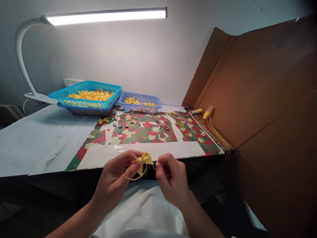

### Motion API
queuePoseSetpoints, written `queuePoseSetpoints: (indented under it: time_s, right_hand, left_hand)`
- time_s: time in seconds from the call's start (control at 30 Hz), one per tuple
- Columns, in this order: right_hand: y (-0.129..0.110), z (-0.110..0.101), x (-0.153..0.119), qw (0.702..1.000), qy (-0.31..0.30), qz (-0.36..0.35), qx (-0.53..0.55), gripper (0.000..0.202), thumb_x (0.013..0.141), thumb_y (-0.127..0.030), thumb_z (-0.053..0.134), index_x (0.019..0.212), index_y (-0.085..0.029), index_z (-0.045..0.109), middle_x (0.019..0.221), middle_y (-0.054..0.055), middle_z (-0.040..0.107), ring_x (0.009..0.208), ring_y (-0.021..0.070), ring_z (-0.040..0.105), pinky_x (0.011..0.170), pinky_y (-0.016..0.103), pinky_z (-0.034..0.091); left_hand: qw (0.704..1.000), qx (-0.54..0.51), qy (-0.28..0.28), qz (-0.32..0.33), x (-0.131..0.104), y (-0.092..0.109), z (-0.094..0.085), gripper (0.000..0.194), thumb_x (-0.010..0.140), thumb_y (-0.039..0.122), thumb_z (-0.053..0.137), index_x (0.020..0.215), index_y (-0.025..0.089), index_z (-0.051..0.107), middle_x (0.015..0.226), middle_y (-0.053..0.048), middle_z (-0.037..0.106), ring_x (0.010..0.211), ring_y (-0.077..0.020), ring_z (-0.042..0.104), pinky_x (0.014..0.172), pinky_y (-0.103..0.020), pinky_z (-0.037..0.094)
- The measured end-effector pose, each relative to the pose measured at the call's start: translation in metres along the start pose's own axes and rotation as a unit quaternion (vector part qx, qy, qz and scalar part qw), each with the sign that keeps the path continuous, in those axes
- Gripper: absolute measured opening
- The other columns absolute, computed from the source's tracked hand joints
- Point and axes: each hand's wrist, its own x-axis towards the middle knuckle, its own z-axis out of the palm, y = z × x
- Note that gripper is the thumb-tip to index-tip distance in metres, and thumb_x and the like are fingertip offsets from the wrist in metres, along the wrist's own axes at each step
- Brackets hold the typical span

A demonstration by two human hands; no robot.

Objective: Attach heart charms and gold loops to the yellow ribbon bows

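Left hand (117, 175): thumb and fingers pinched on yellow bow (146, 158), held above the table's front edge. Right hand (172, 178): fingertips closed on end of yellow cord (136, 178), just beside bow. Blue basket (86, 99) of yellow pieces stands beyond, to the left.

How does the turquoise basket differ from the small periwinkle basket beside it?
Size: the turquoise basket looks clearly larger than the periwinkle basket.
Placement: the turquoise basket is stacked on a darker blue basket; the periwinkle basket sits lower, with none visible beneath it.
Contents: the turquoise basket holds a broad heap of yellow ribbon pieces; the periwinkle basket shows far fewer.
Shared: both are open-topped, with perforated sides.
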Motion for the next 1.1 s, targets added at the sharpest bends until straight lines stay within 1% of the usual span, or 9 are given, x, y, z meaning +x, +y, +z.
queuePoseSetpoints:
  time_s: [0.2,0.33,0.43,0.53,0.63,0.73,0.9,1.0,1.1]
  right_hand:
    - [-0.002,0.001,-0.002,1.000,0.017,-0.008,0.012,0.014,0.087,-0.015,0.049,0.076,-0.023,0.045,0.058,-0.007,0.040,0.048,0.0077,0.034,0.044,0.022,0.025]
    - [-0.002,0.002,-0.003,1.000,0.014,-0.012,0.025,0.014,0.087,-0.014,0.050,0.077,-0.022,0.046,0.059,-0.007,0.039,0.049,0.0074,0.033,0.045,0.021,0.025]
    - [0.001,0.001,-0.003,0.999,0.004,-0.013,0.039,0.014,0.087,-0.013,0.052,0.078,-0.022,0.047,0.060,-0.007,0.039,0.050,0.0074,0.033,0.046,0.021,0.025]
    - [0.004,0.000,-0.004,0.998,-0.021,-0.013,0.059,0.012,0.089,-0.014,0.052,0.080,-0.022,0.049,0.062,-0.006,0.041,0.052,0.0079,0.034,0.049,0.022,0.027]
    - [0.006,-0.001,-0.004,0.996,-0.037,-0.005,0.079,0.010,0.090,-0.017,0.052,0.082,-0.022,0.051,0.063,-0.006,0.043,0.053,0.0088,0.036,0.050,0.023,0.029]
    - [0.007,0.001,-0.004,0.993,-0.028,0.009,0.111,0.011,0.091,-0.018,0.053,0.081,-0.021,0.054,0.064,-0.004,0.046,0.056,0.0097,0.040,0.053,0.023,0.033]
    - [0.009,0.004,-0.004,0.990,-0.008,0.023,0.139,0.006,0.091,-0.020,0.057,0.088,-0.021,0.062,0.077,0.001,0.059,0.068,0.0128,0.053,0.063,0.026,0.042]
    - [0.011,0.005,-0.003,0.990,-0.010,0.035,0.139,0.007,0.092,-0.021,0.057,0.087,-0.021,0.062,0.078,0.001,0.059,0.069,0.0126,0.052,0.063,0.025,0.041]
    - [0.013,0.006,-0.003,0.984,-0.019,0.046,0.168,0.011,0.093,-0.025,0.056,0.084,-0.020,0.059,0.072,-0.001,0.054,0.062,0.0108,0.047,0.057,0.023,0.036]
  left_hand:
    - [0.993,0.092,0.003,0.074,-0.005,0.000,0.001,0.016,0.085,0.030,0.063,0.071,0.022,0.065,0.089,-0.005,0.071,0.078,-0.0218,0.062,0.069,-0.031,0.047]
    - [0.982,0.139,0.010,0.127,-0.006,0.001,0.001,0.014,0.085,0.024,0.062,0.071,0.024,0.063,0.088,-0.003,0.071,0.079,-0.0208,0.063,0.072,-0.031,0.048]
    - [0.978,0.149,0.009,0.142,-0.006,0.002,0.001,0.015,0.085,0.021,0.061,0.070,0.025,0.062,0.087,-0.002,0.071,0.079,-0.0204,0.064,0.071,-0.030,0.048]
    - [0.983,0.133,-0.011,0.128,-0.006,0.005,0.001,0.015,0.086,0.023,0.061,0.071,0.024,0.061,0.088,-0.003,0.071,0.076,-0.0200,0.063,0.068,-0.030,0.048]
    - [0.989,0.108,-0.038,0.096,-0.005,0.006,0.001,0.017,0.087,0.027,0.060,0.070,0.023,0.061,0.086,-0.003,0.070,0.073,-0.0189,0.061,0.066,-0.029,0.047]
    - [0.992,0.090,-0.045,0.071,-0.003,0.007,0.000,0.020,0.087,0.031,0.060,0.068,0.023,0.061,0.085,-0.003,0.069,0.072,-0.0186,0.060,0.065,-0.028,0.046]
    - [0.991,0.109,-0.056,0.051,-0.001,0.009,-0.003,0.024,0.085,0.034,0.062,0.065,0.021,0.060,0.081,-0.004,0.068,0.068,-0.0185,0.057,0.062,-0.027,0.043]
    - [0.991,0.105,-0.075,0.030,0.000,0.011,-0.004,0.027,0.086,0.037,0.060,0.064,0.020,0.059,0.080,-0.005,0.067,0.067,-0.0179,0.054,0.060,-0.027,0.042]
    - [0.990,0.062,-0.124,-0.004,0.002,0.012,-0.005,0.029,0.089,0.037,0.058,0.065,0.020,0.058,0.080,-0.003,0.065,0.066,-0.0155,0.050,0.059,-0.025,0.040]
